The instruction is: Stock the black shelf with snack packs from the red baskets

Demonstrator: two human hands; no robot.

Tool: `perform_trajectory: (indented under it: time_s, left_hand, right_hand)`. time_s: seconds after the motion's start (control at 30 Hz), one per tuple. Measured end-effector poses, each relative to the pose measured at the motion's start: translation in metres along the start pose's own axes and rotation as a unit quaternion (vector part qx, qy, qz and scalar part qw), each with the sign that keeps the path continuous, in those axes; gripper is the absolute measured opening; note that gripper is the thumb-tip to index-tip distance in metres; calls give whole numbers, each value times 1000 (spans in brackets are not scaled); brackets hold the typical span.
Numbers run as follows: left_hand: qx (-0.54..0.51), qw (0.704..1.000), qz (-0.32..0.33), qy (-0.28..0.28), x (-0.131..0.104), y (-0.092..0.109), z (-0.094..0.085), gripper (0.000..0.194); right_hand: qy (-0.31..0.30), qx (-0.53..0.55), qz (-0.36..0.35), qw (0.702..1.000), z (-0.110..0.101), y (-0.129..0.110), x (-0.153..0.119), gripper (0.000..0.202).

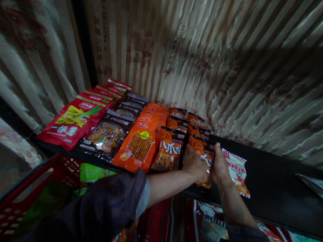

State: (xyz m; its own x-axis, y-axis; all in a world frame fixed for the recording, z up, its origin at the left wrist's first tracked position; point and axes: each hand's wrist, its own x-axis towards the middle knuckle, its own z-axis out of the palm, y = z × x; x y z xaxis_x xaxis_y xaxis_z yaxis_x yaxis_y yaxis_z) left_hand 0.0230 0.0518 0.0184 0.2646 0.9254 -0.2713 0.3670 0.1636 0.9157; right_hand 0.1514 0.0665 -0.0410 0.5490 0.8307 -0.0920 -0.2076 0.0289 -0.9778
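Note:
On the black shelf [274, 189], orange-and-black snack bags [207, 158] stand in a row that lies between my two hands. My left hand [194, 163] touches the left side and face of the front bag, its fingers partly hidden. Along that bag's right edge rests my right hand [220, 164], thumb and fingers pressed close to it. Just right of my right hand lies a white-and-red bag [235, 171]. A matching row of orange-and-black bags [169, 149] sits left of my left hand.
Further left are orange bags [141, 140], dark brown bags [106, 132] and red bags [77, 117]. A red basket [7, 211] with green packets [93, 173] stands below. More bags [210, 238] sit under the shelf. Corrugated sheeting [174, 44] rises behind.

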Motion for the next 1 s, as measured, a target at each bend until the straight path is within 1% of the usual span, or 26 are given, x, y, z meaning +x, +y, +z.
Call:
perform_trajectory:
  time_s: [0.1, 0.23, 0.4, 0.6, 0.8, 1.0]
  left_hand:
    - [-2, 1000, -3, -5, -3, 1, -1, 87]
    - [8, 1000, 4, -22, -8, 6, -6, 84]
    - [16, 999, 14, -24, -8, 9, -13, 85]
    - [-8, 999, 34, 7, -2, 4, -16, 85]
    - [5, 1000, 12, -12, -1, 4, -19, 82]
    - [-16, 999, 36, -1, 5, 0, -17, 79]
  right_hand:
    - [16, 35, 21, 999, 5, -9, 5, 43]
    - [40, 56, 23, 997, 11, -19, 17, 46]
    - [60, 56, 72, 994, 14, -26, 36, 55]
    - [37, 39, 65, 996, 14, -29, 61, 58]
    - [37, 34, 72, 996, 15, -25, 78, 59]
    - [36, 16, 79, 996, 13, -25, 84, 62]
